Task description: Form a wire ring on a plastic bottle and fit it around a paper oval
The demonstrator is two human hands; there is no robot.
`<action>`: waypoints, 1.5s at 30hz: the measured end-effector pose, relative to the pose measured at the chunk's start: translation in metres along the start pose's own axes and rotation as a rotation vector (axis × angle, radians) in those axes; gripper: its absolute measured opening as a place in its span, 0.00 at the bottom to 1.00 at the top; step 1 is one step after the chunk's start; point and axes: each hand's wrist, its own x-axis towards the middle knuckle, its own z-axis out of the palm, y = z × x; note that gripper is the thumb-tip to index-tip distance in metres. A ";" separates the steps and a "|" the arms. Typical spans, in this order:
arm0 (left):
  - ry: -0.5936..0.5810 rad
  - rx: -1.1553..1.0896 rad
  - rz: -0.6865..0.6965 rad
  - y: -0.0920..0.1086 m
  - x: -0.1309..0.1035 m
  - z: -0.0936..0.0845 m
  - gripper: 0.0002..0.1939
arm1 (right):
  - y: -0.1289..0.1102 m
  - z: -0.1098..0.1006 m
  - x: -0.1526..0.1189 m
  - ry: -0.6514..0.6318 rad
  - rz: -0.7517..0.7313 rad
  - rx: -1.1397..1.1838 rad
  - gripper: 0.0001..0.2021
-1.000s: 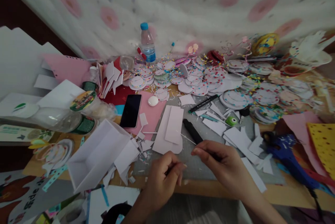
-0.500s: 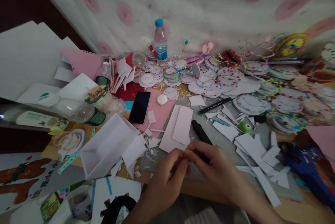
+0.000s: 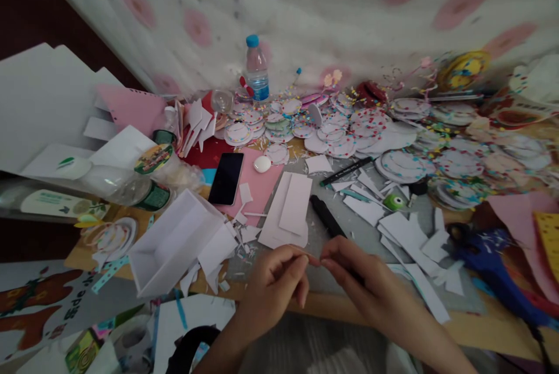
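my two hands are low over the near edge of the grey cutting mat (image 3: 340, 193), their fingertips almost meeting. on my left hand (image 3: 277, 283), the fingers are curled and the thumb is closed against the index finger; on my right hand (image 3: 367, 283), thumb and index finger are pinched together too. whether something small or thin is caught in either pinch, i cannot tell.

just beyond my left fingertips lie the white paper pieces (image 3: 286, 211), a narrow strip flat on top of a wider sheet, partly on the mat and partly over the pink paper (image 3: 262, 179). the black pen-shaped tool (image 3: 326, 217) slants across the mat just beside them, its lower end close to my right hand. farther off lies a slim dark pen (image 3: 347, 171), with white paper offcuts (image 3: 408, 237) and a green one-eyed figure (image 3: 393, 202) to its right.

on the left, a phone (image 3: 226, 179) and a white oval object (image 3: 262, 164) rest on the pink paper, and an open white paper box (image 3: 174, 243) sits nearer me. stacks of decorated paper discs (image 3: 332, 132) spread along the back, beside a blue-capped water bottle (image 3: 257, 74). a blue glue gun (image 3: 493, 269) lies at the far right.
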 end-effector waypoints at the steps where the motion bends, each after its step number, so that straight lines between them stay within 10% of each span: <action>1: -0.009 -0.008 -0.002 0.000 0.001 0.001 0.15 | 0.001 0.001 0.000 -0.001 -0.006 0.018 0.08; 15: 0.021 0.147 0.069 -0.006 0.000 0.009 0.19 | 0.003 0.009 -0.001 -0.044 0.010 0.377 0.10; 45: 0.041 -0.120 0.010 -0.004 0.004 0.002 0.15 | 0.003 0.001 0.005 0.028 -0.097 0.241 0.07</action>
